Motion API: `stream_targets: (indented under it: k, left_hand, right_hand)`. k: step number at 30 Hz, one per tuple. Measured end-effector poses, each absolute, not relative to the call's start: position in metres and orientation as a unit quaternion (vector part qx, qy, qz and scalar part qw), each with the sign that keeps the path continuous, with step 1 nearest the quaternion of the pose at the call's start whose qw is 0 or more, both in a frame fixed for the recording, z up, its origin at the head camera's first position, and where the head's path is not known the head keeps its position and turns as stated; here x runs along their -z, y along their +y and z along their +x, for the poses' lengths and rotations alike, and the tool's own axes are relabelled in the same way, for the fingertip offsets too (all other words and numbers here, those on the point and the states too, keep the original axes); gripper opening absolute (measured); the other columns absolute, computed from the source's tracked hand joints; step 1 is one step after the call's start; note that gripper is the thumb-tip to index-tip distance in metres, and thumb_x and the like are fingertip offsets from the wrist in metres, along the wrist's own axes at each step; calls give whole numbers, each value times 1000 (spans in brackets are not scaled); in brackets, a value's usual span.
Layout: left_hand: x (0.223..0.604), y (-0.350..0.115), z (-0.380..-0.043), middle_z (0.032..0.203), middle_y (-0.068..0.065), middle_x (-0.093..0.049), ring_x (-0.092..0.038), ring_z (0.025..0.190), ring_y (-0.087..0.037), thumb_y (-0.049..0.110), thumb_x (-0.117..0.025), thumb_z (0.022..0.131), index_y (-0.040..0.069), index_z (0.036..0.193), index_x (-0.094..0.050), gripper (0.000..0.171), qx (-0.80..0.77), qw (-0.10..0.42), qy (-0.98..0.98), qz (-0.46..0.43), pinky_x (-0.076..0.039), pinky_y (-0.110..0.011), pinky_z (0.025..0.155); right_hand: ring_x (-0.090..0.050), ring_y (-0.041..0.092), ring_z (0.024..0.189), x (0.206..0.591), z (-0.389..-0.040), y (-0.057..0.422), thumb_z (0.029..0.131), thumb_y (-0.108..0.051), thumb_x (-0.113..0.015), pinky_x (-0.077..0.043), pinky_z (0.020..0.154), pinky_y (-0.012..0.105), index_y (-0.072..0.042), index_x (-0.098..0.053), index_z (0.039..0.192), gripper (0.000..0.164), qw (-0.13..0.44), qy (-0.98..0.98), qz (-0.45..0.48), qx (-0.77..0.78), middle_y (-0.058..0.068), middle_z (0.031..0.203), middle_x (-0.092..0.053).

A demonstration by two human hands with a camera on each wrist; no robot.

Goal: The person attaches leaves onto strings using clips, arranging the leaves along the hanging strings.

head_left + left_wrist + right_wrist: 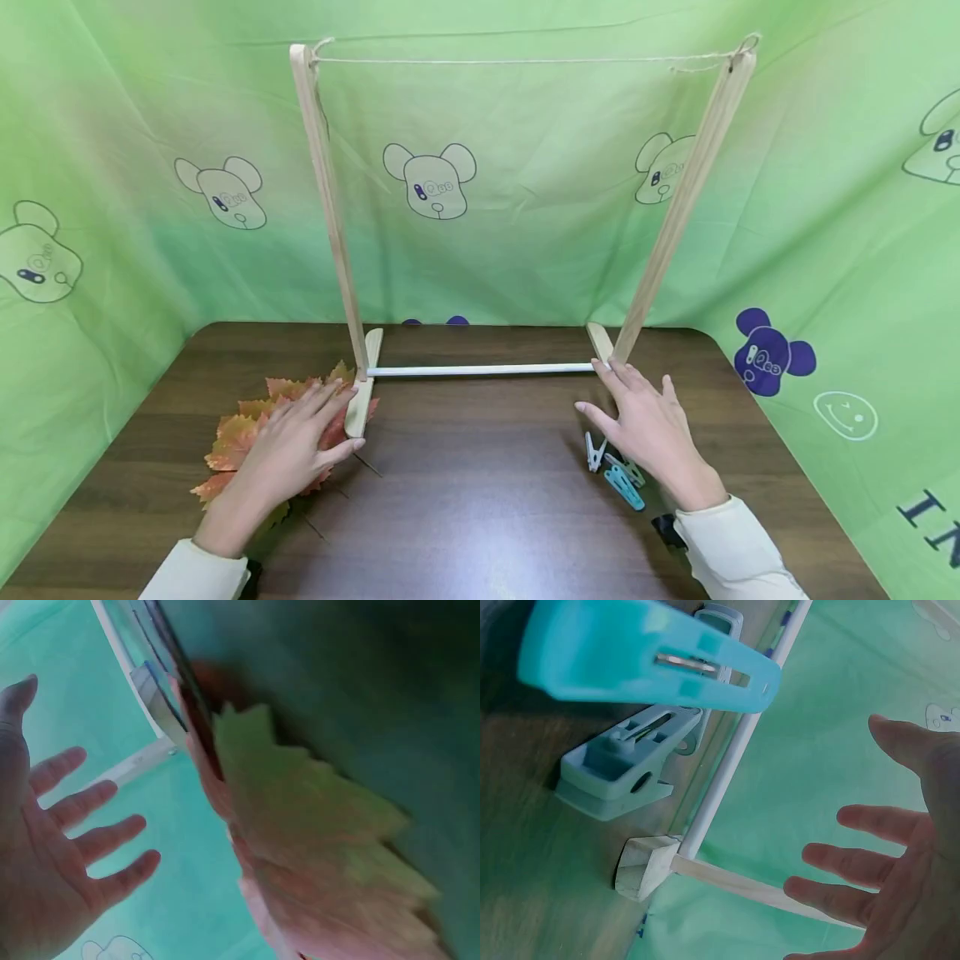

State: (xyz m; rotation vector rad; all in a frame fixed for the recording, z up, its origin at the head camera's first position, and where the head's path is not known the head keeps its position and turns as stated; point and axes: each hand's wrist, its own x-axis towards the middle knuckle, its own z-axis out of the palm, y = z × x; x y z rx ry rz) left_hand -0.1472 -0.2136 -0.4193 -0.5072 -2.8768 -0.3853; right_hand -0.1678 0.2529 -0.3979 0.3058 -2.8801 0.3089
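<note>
A wooden frame stands on the table, with two upright posts [330,200], flat feet [360,408] and a white rod [480,370] between them. Twine [517,61] is strung across the post tops. My left hand [288,446], fingers spread, hovers over a cluster of orange and red maple leaves [236,437] beside the left foot. My right hand [648,417] reaches toward the right foot with its fingers extended. Beneath and left of it lie several plastic clothespins [624,486], one bright blue. In both wrist views the palms look empty.
The brown wooden table [465,500] has rounded far corners. Green cloth [525,208] printed with bear faces hangs behind it and along both sides. Thin leaf stems [315,528] stick out toward the table's middle.
</note>
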Motion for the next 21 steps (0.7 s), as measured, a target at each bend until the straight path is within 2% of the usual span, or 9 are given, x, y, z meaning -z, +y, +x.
stream_targets:
  k: [2, 4, 8, 10, 14, 17, 21]
  left_hand:
    - [421, -217, -145, 155, -16, -55, -52, 141, -45, 50, -76, 93, 17, 150, -58, 69, 135, 101, -969, -180, -39, -76, 110]
    - [422, -221, -143, 151, -13, -59, -56, 138, -42, 50, -78, 91, 17, 146, -62, 66, 142, 106, -966, -190, -40, -76, 109]
    - [424, -227, -138, 145, -8, -64, -62, 132, -38, 49, -81, 89, 20, 142, -66, 62, 167, 106, -958, -208, -45, -74, 102]
    - [424, -230, -135, 143, -7, -65, -64, 129, -38, 50, -83, 87, 23, 141, -66, 63, 179, 95, -955, -215, -44, -78, 99]
    - [424, -236, -130, 143, -8, -66, -64, 128, -36, 48, -87, 83, 25, 140, -66, 65, 221, 51, -947, -226, -47, -73, 100]
    - [425, -240, -127, 143, -5, -66, -64, 128, -31, 46, -89, 81, 26, 140, -66, 67, 262, 11, -937, -231, -56, -53, 98]
    - [427, -246, -125, 138, 1, -68, -65, 124, -22, 44, -90, 81, 24, 139, -66, 65, 294, -16, -923, -247, -57, -34, 94]
  right_hand:
    - [-51, 49, 140, 398, -167, 254, 99, -51, -66, -24, 114, 81, -6, -51, 153, 72, 118, -981, 105, -113, 25, 153, -54]
    - [-56, 50, 134, 398, -166, 256, 99, -50, -68, -35, 110, 78, -6, -53, 152, 71, 122, -980, 103, -117, 24, 151, -57]
    - [-64, 53, 121, 399, -165, 261, 98, -50, -68, -53, 88, 70, -8, -53, 152, 70, 114, -980, 98, -126, 24, 146, -61]
    - [-64, 54, 119, 400, -165, 263, 98, -53, -68, -55, 81, 69, -9, -53, 152, 71, 98, -982, 92, -136, 23, 147, -60]
    - [-62, 52, 124, 402, -165, 265, 97, -57, -67, -54, 84, 70, -9, -54, 152, 74, 65, -981, 83, -161, 21, 152, -57]
    - [-63, 51, 125, 404, -165, 267, 96, -57, -69, -54, 85, 70, -9, -55, 152, 74, 54, -980, 82, -175, 20, 153, -56]
    - [-70, 44, 113, 406, -166, 267, 95, -54, -72, -55, 81, 67, -10, -55, 152, 74, 44, -977, 82, -191, 21, 145, -63]
